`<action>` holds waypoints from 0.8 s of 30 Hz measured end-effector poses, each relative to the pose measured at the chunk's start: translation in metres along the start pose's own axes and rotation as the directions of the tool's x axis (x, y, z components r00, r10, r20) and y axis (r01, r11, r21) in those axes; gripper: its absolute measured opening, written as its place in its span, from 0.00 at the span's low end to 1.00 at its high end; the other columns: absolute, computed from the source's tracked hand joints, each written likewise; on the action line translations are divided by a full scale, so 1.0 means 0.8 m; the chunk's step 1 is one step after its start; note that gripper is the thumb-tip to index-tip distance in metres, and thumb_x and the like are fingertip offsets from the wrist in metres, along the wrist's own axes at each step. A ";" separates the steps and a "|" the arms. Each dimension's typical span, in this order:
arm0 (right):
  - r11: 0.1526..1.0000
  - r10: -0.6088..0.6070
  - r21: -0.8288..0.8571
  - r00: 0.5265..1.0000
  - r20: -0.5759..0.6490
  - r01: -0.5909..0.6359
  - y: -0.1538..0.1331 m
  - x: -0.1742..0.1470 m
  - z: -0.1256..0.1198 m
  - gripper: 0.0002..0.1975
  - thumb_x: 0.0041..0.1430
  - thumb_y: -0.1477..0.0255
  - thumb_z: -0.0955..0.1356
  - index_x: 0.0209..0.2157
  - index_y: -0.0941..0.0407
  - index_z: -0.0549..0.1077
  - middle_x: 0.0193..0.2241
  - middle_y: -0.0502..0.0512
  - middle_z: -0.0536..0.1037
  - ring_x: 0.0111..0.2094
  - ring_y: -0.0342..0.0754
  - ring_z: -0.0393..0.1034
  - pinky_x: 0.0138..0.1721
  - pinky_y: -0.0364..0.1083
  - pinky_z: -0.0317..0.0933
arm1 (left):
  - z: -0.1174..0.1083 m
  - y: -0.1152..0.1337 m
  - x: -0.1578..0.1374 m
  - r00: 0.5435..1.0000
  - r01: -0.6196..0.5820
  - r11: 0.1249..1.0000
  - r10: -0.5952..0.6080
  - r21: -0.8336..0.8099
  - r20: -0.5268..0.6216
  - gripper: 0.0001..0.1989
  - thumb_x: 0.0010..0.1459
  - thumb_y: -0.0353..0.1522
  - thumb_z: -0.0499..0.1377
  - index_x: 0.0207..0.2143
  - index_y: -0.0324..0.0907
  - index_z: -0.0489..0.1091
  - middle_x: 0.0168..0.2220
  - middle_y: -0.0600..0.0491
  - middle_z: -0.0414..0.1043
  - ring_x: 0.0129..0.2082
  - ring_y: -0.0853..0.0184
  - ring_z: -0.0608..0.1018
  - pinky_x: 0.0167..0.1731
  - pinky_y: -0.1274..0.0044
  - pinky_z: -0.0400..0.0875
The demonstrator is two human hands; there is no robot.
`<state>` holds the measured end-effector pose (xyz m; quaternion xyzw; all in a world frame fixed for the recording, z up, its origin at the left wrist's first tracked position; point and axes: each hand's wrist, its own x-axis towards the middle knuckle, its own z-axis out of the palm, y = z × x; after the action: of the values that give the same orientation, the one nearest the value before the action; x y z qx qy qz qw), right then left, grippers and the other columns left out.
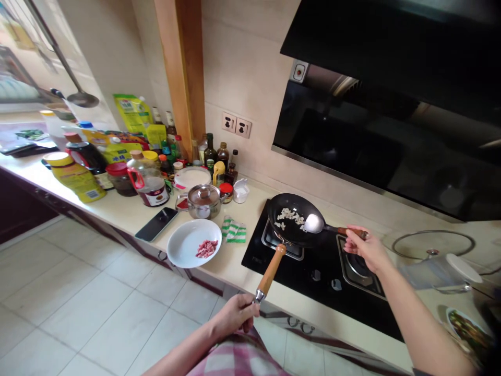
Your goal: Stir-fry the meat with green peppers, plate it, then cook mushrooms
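Note:
A dark wok point(296, 201) sits on the left burner of the gas stove, with chopped white pieces point(290, 214) in it that look like garlic. My left hand point(237, 312) is closed round the end of its wooden handle point(271, 274), low in front of the counter. Above the right burner, my right hand point(368, 247) grips the wooden handle of a metal wok spatula point(314, 223). The shiny spatula head is inside the wok, beside the white pieces. Left of the stove, a white plate point(182, 243) carries a small heap of diced raw meat point(206, 248).
A green-striped cloth point(234, 230), a phone point(156, 224) and a lidded steel pot point(204, 201) lie left of the stove point(305, 282). Several bottles and jars crowd behind. At right are a glass lid point(432, 253), a clear pitcher point(434, 272) and a food dish point(467, 326). A range hood point(371, 115) overhangs.

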<state>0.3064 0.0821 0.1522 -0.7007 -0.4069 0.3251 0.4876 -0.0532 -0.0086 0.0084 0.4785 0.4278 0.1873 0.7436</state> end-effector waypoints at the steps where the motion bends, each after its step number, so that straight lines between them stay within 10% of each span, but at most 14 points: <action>1: 0.999 -0.025 -0.033 0.998 -0.054 0.023 0.005 0.003 0.011 0.20 0.45 0.61 0.72 0.39 0.56 0.69 0.19 0.46 0.70 0.19 0.42 0.68 0.22 0.44 0.70 | 0.000 0.000 0.000 1.000 0.001 1.000 -0.001 0.009 -0.001 0.20 0.46 0.49 0.58 0.24 0.40 0.63 0.14 0.59 0.64 0.14 0.75 0.65 0.18 0.81 0.56; 7: 0.964 -0.177 -0.192 0.982 0.061 0.186 0.021 0.001 0.067 0.16 0.51 0.61 0.66 0.38 0.56 0.72 0.22 0.49 0.72 0.22 0.44 0.70 0.28 0.46 0.71 | -0.001 -0.006 0.004 1.000 -0.001 1.000 0.001 0.011 -0.017 0.19 0.45 0.48 0.59 0.24 0.40 0.63 0.15 0.59 0.64 0.14 0.74 0.66 0.18 0.81 0.59; 12: 0.627 -0.504 -0.492 0.796 0.335 0.604 0.023 -0.014 0.093 0.13 0.59 0.66 0.61 0.40 0.54 0.74 0.37 0.55 0.74 0.35 0.46 0.71 0.41 0.46 0.66 | -0.001 -0.009 0.005 1.000 0.002 1.000 -0.001 0.005 -0.024 0.22 0.45 0.51 0.58 0.24 0.40 0.63 0.14 0.59 0.64 0.14 0.75 0.65 0.18 0.80 0.58; 18: 0.445 -0.361 -0.461 0.625 0.692 0.768 0.002 -0.065 0.076 0.14 0.61 0.72 0.57 0.41 0.49 0.73 0.40 0.53 0.72 0.34 0.43 0.69 0.39 0.43 0.64 | 0.001 -0.001 0.002 1.000 0.022 1.000 -0.022 0.010 -0.014 0.22 0.43 0.50 0.59 0.23 0.40 0.63 0.15 0.59 0.64 0.15 0.75 0.65 0.19 0.80 0.58; 24: 0.416 -0.214 -0.548 0.664 0.717 0.726 -0.073 -0.139 0.020 0.15 0.60 0.71 0.59 0.43 0.46 0.73 0.42 0.51 0.74 0.33 0.44 0.71 0.36 0.43 0.64 | 0.001 0.007 -0.003 1.000 0.011 1.000 -0.011 0.020 0.009 0.20 0.45 0.49 0.58 0.23 0.40 0.62 0.15 0.60 0.63 0.16 0.75 0.64 0.19 0.81 0.55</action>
<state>0.2272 0.0011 0.2093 -0.5626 -0.8152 0.1281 0.0509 -0.0534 -0.0080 0.0149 0.4844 0.4289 0.1766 0.7418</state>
